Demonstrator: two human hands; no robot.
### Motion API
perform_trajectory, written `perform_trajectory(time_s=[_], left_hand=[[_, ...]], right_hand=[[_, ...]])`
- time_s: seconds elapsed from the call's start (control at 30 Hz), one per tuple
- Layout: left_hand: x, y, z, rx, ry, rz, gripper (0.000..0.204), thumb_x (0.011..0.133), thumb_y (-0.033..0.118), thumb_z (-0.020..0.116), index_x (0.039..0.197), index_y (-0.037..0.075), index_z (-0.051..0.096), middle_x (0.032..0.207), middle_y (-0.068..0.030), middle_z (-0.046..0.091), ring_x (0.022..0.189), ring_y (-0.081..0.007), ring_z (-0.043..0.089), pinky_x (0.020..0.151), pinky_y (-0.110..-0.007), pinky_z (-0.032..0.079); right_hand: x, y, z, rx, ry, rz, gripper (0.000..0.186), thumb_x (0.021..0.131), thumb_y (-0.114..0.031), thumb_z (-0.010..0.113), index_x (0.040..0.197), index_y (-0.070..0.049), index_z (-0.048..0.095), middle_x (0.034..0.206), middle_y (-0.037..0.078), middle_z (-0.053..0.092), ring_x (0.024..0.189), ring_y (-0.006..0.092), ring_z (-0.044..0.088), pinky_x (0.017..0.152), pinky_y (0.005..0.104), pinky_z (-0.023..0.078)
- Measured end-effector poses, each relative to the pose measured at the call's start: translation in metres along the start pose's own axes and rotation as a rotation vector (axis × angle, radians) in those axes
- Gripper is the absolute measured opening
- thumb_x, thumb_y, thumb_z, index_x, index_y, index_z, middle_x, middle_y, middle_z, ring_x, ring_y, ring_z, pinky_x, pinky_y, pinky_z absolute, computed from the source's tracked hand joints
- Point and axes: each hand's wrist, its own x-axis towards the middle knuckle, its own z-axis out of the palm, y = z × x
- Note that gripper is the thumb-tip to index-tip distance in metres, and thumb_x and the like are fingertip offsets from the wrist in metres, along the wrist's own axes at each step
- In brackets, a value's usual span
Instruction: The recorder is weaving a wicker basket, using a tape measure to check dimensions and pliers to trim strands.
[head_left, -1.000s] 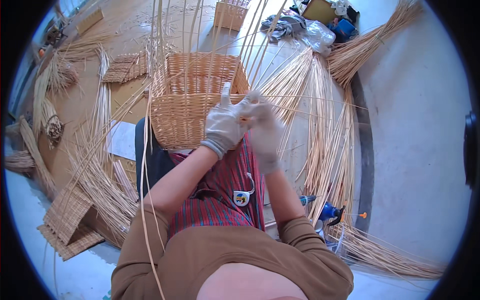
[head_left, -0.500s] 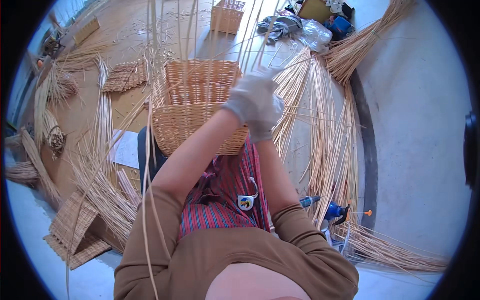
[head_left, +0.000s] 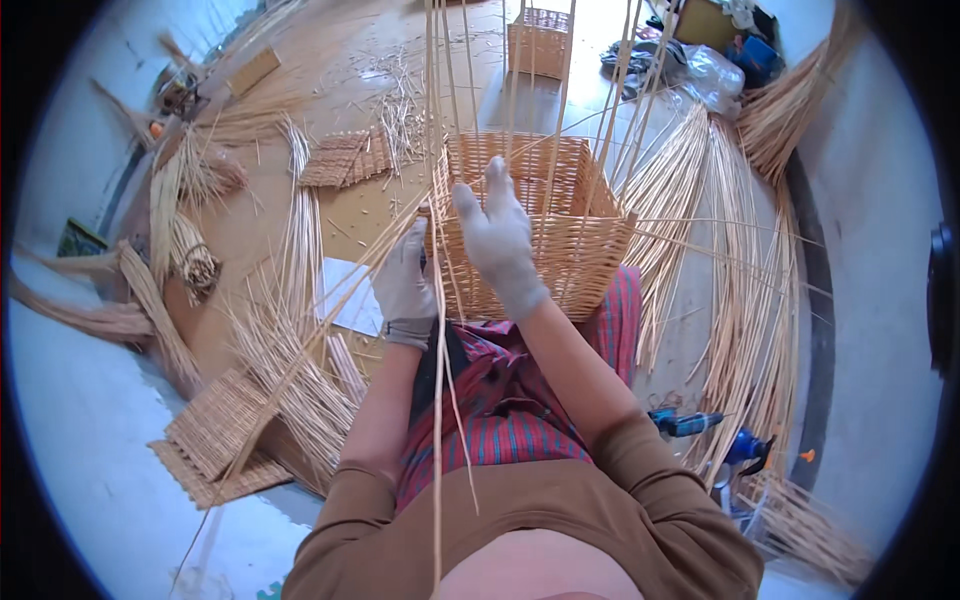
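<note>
Cane bundles (head_left: 728, 250) and woven panels (head_left: 340, 160) cover the floor (head_left: 262, 225).

Basket (head_left: 585, 262) between paper (head_left: 350, 308) at left and cane bundles (head_left: 742, 280) at right, another basket (head_left: 537, 50) behind

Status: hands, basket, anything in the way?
Left hand beside woven basket, grip unclear. Right hand at its front, fingers spread. Tall strands rising above; loose strands trailing between forearms.

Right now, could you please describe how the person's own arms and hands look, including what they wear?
The left hand and right hand both wear light grey gloves, with a slightly darker cuff at the left wrist. Brown sleeves end around the elbows, leaving the forearms bare. I see no clear markings on gloves or sleeves.
</note>
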Motion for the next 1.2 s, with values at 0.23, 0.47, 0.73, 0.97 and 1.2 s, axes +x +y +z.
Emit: perform_trajectory(time_s=[0.23,0.47,0.73,0.97,1.2], left_hand=[[0.007,-0.006,-0.001,-0.148,-0.188,-0.153,0.062,0.082,0.007,0.069,0.139,0.022,0.05,0.119,-0.0105,0.068,0.089,-0.0327,0.069,0.074,-0.043,0.054],[0.013,-0.007,0.004,-0.3,-0.267,-0.211,0.057,0.087,0.008,0.068,0.14,0.021,0.048,0.11,-0.0148,0.07,0.091,-0.0353,0.07,0.076,-0.044,0.054],[-0.017,-0.033,-0.004,-0.278,-0.255,-0.322,0.053,0.089,0.007,0.065,0.137,0.021,0.048,0.099,-0.0146,0.073,0.087,-0.0365,0.071,0.074,-0.046,0.053],[-0.005,-0.024,-0.001,-0.315,-0.304,-0.254,0.053,0.09,0.013,0.063,0.14,0.021,0.047,0.099,-0.0165,0.07,0.086,-0.0374,0.069,0.073,-0.047,0.053],[0.011,-0.013,0.002,-0.337,-0.312,-0.207,0.052,0.09,0.007,0.061,0.138,0.021,0.046,0.094,-0.0151,0.065,0.083,-0.0359,0.066,0.07,-0.045,0.051]], right_hand=[[0.07,0.018,0.04,-0.183,0.078,0.554,0.095,0.075,-0.048,0.072,0.137,0.017,0.041,0.146,0.03,0.042,0.137,0.0367,0.041,0.116,0.0365,0.028],[0.088,0.022,0.041,-0.384,0.168,0.592,0.084,0.072,-0.045,0.08,0.122,0.017,0.054,0.129,0.031,0.058,0.121,0.032,0.058,0.1,0.0347,0.047],[0.051,0.046,0.087,-0.272,0.184,0.555,0.065,0.073,-0.028,0.075,0.126,0.001,0.052,0.11,0.023,0.065,0.101,0.0323,0.065,0.094,0.0364,0.05],[0.044,0.051,0.069,-0.116,0.113,0.127,0.03,0.084,-0.003,0.063,0.111,-0.009,0.051,0.086,0.016,0.061,0.079,0.0331,0.063,0.074,0.0432,0.049],[0.07,0.049,0.05,-0.306,0.219,0.074,0.041,0.088,-0.035,0.067,0.107,0.0,0.06,0.103,0.022,0.062,0.1,0.0384,0.059,0.089,0.045,0.046]])
